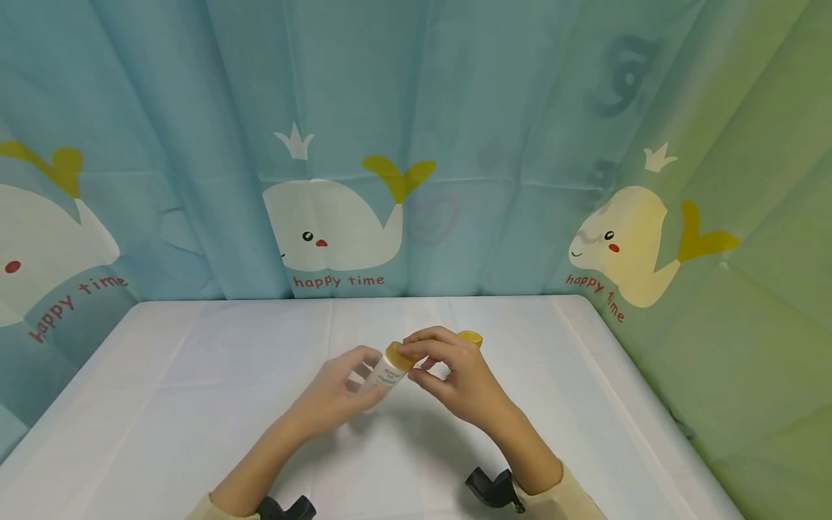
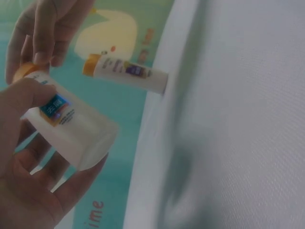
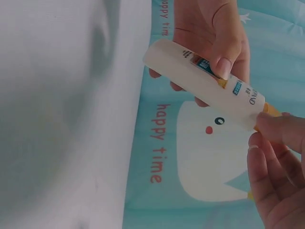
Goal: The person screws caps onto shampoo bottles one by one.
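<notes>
A white plastic bottle (image 3: 190,71) with a printed label and an orange-yellow cap (image 1: 399,356) is tilted in the air above the table. My left hand (image 1: 338,393) grips its body, with the thumb (image 2: 35,93) across the label and the fingers behind. At the cap, my right hand (image 1: 461,375) pinches with thumb and fingertips, as the right wrist view shows. A second white bottle (image 2: 126,74) with an orange-yellow cap stands upright on the table; in the head view my right hand hides all but its cap (image 1: 471,337).
Under both hands spreads a white-covered table (image 1: 214,404). A blue-green curtain (image 1: 481,144) printed with whales hangs behind its far edge and along the right side. Black wrist mounts (image 1: 490,487) sit near the sleeves.
</notes>
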{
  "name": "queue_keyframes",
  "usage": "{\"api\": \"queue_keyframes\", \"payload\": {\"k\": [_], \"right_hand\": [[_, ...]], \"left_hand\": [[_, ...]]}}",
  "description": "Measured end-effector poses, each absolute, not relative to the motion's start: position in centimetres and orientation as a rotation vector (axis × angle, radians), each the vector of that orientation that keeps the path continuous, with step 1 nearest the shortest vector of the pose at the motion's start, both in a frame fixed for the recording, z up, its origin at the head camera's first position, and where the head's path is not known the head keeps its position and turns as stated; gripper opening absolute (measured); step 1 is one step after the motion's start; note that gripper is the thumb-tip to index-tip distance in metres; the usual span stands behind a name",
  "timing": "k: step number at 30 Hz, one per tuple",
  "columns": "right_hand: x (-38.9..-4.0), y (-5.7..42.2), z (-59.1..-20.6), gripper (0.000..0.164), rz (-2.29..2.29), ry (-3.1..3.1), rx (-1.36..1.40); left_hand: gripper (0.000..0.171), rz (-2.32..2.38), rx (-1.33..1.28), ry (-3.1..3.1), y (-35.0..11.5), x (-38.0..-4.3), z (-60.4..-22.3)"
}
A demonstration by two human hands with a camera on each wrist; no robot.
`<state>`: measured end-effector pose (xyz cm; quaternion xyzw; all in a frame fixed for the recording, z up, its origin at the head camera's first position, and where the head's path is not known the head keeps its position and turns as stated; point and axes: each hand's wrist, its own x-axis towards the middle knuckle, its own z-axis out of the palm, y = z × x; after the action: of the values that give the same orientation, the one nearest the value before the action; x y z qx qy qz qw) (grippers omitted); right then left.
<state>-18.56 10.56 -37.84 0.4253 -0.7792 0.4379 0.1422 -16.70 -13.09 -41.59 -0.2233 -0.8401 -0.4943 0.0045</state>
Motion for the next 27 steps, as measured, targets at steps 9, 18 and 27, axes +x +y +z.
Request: {"api": "queue_keyframes", "payload": {"k": [9, 18, 27], "right_hand": [[-18.28, 10.54, -37.68, 0.024, 1.247, -2.260, 1.178], [-18.22, 10.64, -37.56, 0.023, 1.246, -2.234, 1.210], [-18.23, 10.70, -37.47, 0.027, 1.224, -2.241, 1.228]], "left_hand": [[0.026, -1.622, -0.717, -2.624, -12.82, -16.32, -41.65], [0.028, -1.576, -0.744, -2.628, -12.67, -16.13, -41.25], [0.028, -1.552, -0.697, -2.627, -13.03, -16.28, -41.05]]}}
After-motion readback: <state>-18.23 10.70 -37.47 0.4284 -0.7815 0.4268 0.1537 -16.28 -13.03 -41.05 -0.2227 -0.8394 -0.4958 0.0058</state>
